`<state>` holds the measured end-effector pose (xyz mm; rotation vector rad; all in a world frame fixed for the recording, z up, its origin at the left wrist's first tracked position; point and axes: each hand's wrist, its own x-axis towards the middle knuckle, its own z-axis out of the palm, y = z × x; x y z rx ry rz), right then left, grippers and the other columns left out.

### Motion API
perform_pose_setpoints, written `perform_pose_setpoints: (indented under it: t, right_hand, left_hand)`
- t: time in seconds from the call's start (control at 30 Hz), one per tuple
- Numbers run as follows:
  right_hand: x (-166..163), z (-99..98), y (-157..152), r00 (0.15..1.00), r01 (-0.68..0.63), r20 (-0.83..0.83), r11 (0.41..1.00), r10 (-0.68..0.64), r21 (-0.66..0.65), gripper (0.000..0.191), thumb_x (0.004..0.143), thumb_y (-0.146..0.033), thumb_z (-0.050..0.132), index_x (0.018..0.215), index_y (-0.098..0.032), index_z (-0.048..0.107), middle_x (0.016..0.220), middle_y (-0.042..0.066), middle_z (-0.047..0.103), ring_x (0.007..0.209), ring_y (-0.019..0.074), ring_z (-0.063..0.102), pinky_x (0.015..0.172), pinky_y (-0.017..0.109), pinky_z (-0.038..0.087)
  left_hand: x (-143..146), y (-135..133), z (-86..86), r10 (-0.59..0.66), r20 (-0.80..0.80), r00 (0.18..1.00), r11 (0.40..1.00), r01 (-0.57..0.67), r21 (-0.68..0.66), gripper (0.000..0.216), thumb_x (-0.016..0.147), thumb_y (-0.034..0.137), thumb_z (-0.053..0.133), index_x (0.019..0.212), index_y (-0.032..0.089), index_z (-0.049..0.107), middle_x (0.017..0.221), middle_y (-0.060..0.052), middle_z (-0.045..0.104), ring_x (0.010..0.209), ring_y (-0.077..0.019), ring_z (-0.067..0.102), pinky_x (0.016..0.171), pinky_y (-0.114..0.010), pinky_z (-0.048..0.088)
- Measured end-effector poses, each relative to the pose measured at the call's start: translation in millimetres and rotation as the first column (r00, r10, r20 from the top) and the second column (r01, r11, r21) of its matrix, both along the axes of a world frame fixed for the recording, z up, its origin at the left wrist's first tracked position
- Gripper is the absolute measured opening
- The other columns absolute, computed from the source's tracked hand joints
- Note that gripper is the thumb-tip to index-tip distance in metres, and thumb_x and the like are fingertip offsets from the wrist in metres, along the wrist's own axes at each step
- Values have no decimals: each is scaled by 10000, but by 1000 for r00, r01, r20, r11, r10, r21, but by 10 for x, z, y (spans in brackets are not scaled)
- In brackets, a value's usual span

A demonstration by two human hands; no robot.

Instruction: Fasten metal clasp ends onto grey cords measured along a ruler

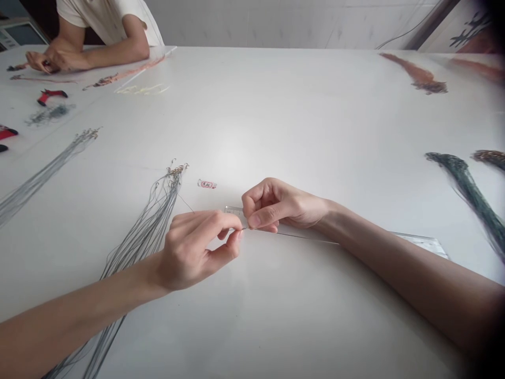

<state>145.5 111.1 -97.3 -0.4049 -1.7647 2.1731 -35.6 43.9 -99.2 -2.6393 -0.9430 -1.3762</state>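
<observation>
When the thin line [303, 237] lay along the clear ruler [233, 211] near the middle of the table [252, 105]:
Left hand [193, 252]: finger and thumb pinched the line's end.
Right hand [280, 205]: fingers pressed together, pinching it too.
Good way: a firm pinch helped keep the line straight.

Bright, soft light falls from above onto my white worktop [300, 126], leaving a pale glare near its middle and only faint shadows beneath my left hand [193, 252] and right hand [280, 205]. The wide lens bends the edges, darkens the right corners and smears the dark bundled strands [469, 195] into blur.
</observation>
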Motion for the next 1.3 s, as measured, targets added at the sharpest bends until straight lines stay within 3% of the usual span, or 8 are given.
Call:
perform_pose_setpoints:
  t: [1.3]
  right_hand:
    - [-9,16,4,1000,11,1,1000,-11,-21,154,739,-95,589,598,-87,529,455,-60,435,427,21,340,431,182,249]
  left_hand:
    - [-10,4,-30,-30,16,999,1000,30,2,132,786,24,549,724,137,521,534,56,526,464,-37,429,426,-159,388]
